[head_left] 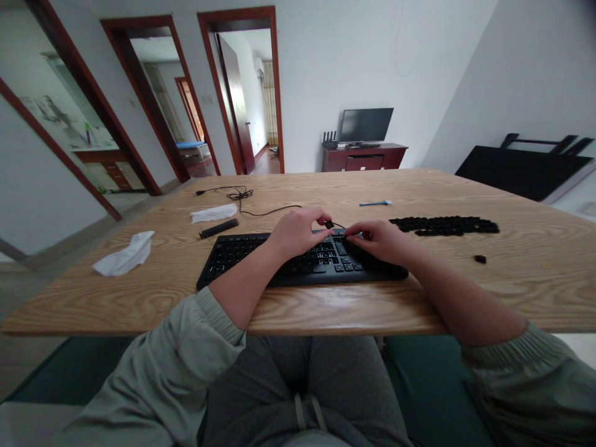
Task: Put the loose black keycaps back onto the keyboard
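A black keyboard [321, 268] lies on the wooden table in front of me, and many of its key spots look bare of caps. Above its upper edge, my left hand [298, 233] pinches a small black keycap [329, 224] between thumb and fingers. My right hand [379, 241] is over the keyboard's right end, fingertips drawn together at the keys near the top edge. Whatever may be between those fingertips is too small to name. The number pad is partly covered by this hand.
Loose black keycaps [444, 225] lie in rows at the right, with a single keycap [480, 259] nearer me. A blue brush [375, 203] lies farther back. At left are white tissues [125, 254], a dark bar [218, 228] and the coiled cable [239, 194].
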{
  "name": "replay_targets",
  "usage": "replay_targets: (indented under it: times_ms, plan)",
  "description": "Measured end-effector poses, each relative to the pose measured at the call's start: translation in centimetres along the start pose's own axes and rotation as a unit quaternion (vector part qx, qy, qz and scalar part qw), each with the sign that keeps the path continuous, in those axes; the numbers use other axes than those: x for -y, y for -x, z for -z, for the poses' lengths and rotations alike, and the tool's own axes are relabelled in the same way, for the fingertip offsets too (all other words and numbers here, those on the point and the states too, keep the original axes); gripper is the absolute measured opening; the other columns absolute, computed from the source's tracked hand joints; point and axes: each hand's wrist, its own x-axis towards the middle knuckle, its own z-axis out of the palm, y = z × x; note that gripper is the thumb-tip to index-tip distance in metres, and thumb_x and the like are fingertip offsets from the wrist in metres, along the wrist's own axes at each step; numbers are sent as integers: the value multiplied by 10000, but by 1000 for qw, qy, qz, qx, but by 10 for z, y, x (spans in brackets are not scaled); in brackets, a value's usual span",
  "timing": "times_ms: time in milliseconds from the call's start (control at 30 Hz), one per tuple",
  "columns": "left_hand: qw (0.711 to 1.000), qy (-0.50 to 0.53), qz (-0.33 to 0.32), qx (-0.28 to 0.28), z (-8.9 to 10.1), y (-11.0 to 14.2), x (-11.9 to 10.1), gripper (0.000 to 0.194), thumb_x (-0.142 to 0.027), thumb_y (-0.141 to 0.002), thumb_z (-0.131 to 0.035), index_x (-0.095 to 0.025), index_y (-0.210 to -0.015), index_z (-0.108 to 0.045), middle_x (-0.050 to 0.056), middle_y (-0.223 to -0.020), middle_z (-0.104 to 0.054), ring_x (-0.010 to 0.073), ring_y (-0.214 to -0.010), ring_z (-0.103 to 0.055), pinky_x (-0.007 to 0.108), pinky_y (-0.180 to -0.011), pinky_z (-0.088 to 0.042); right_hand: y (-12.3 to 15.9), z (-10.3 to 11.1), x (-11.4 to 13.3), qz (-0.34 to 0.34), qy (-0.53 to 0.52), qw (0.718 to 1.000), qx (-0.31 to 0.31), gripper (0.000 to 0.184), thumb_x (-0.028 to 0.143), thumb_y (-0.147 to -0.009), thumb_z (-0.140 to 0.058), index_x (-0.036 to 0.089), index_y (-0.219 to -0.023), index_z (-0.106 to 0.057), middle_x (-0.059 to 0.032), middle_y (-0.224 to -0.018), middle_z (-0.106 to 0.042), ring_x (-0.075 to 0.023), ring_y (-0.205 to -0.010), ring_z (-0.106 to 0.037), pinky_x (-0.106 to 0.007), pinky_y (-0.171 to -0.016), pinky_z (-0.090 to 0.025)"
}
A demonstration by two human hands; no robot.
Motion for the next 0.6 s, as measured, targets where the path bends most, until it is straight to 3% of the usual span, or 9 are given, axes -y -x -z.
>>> replay_targets:
  times_ms: [267,433,600]
  plan:
    - [1000,-5,-13,1,1,0,-1,198,-322,-867,-671,-194,-1018,-685,34,-970,-731,153,-755,-644,294,-733,-484,1,-2,-3,11,43,999,-5,261,336,-898,-563,318,-1027,-789,-38,-993,-780,-282,-881,-709,-431,-828,-515]
    - [1000,0,-11,3,1,1,-2,226,-331,-869,-669,-184,-1040,-681,38,-976,-732,148,-743,-640,292,-727,-486,-2,-3,1,7,92,996,-8,240,438,-894,-599,292,-948,-782,-62,-847,-765,-258,-751,-673,-375,-705,-483]
    - [1000,-6,-18,12,2,1,-1,220,-338,-867,-666,-188,-1026,-688,39,-983,-732,150,-756,-640,288,-725,-484,-1,1,7,39,151,988,6,283,407,-930,-541,232,-899,-761,-84,-863,-753,-244,-797,-659,-347,-728,-462]
